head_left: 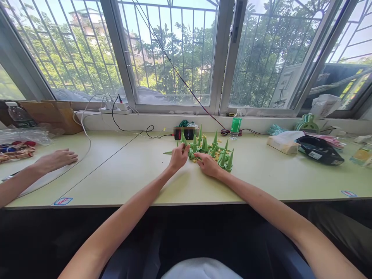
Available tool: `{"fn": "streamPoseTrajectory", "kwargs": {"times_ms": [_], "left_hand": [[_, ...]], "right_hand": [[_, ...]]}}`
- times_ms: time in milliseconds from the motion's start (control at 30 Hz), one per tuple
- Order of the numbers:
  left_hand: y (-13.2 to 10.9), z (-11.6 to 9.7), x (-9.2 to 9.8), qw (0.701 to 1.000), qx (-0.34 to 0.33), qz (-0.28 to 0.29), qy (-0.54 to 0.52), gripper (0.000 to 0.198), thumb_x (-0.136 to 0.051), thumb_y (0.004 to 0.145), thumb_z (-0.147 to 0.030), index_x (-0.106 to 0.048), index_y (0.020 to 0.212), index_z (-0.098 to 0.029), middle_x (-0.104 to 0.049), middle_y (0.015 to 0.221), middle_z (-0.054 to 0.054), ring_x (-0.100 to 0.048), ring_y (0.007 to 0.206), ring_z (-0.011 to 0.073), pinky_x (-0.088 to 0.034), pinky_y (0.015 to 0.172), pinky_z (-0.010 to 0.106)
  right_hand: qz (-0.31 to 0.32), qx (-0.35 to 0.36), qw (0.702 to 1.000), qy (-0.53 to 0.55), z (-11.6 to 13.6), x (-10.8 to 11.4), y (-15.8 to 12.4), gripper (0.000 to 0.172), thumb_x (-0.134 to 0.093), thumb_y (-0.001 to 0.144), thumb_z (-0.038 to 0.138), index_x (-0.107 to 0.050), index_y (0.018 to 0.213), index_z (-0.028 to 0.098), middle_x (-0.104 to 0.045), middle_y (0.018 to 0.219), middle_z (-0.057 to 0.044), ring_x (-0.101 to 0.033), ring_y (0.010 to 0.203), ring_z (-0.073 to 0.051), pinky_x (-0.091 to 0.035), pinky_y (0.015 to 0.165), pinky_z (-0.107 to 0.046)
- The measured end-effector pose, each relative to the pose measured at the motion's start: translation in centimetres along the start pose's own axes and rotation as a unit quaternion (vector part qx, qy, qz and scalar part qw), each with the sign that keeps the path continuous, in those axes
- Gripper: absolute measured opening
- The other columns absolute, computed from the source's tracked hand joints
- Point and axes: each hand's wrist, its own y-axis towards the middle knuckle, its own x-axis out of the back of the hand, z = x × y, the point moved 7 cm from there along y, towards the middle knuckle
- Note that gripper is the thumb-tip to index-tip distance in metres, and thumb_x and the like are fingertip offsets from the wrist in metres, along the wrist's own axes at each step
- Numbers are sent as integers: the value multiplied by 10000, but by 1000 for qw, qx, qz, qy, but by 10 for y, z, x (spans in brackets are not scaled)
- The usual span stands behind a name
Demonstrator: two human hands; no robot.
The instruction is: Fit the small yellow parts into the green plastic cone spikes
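In the head view, a pile of pointed green plastic cones and small yellow pieces lies on the pale table. My left hand is closed at the pile's left side, its fingers pinched around a green cone whose tip rises above them. Close beside it, my right hand reaches into the pile's near edge with fingers bent together. Whatever lies between those fingertips is too small to make out. Some cones stand upright; others lie tilted.
Behind the pile are a phone-like black device on a cable and a green-labelled bottle. A tissue pack and black strap-like item lie right. Another person's hand rests at left near a white cable.
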Motion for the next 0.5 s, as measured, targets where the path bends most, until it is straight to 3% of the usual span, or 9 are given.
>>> {"fn": "streamPoseTrajectory", "kwargs": {"times_ms": [267,500], "left_hand": [[0,3,-2,1000,12,8,-5,259,-471,930,-407,-470,771,-202,-637,710,30,-553,562,138,-392,562,256],[-2,-1,-6,999,17,27,-4,255,-468,931,-390,-455,760,-202,-615,680,12,-511,536,123,-378,562,244]], "right_hand": [[17,-25,999,-13,-2,0,-1,408,-556,893,125,-589,1296,184,-716,1157,-92,-692,861,-184,-505,887,-331],[47,-34,996,-65,4,-1,-3,406,-559,911,189,-577,1316,165,-707,1181,-103,-666,1062,-222,-469,957,-320]]}}
